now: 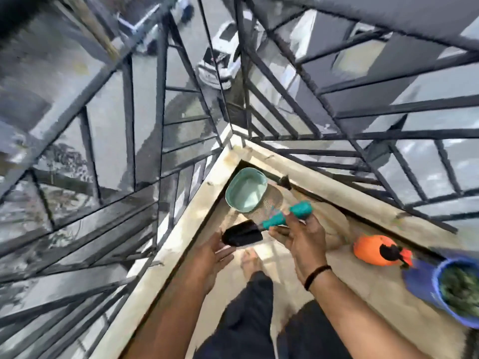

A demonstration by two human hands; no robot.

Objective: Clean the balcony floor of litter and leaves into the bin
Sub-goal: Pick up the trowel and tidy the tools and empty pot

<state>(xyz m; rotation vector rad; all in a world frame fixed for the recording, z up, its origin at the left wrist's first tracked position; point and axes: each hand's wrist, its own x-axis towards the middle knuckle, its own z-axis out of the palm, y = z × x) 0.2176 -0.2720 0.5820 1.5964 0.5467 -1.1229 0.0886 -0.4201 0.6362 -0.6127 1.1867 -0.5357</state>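
We're looking down into the balcony corner; our right hand [298, 239], forearm reaching up from the lower right, curls its fingers around the teal handle of a small black-bladed trowel [264, 226], blade pointing left; our left hand [211, 251] hovers just under the blade, fingers spread and relaxed, holding nothing; the pale green plastic bin [245, 189] sits in the corner at centre frame, just above the trowel.
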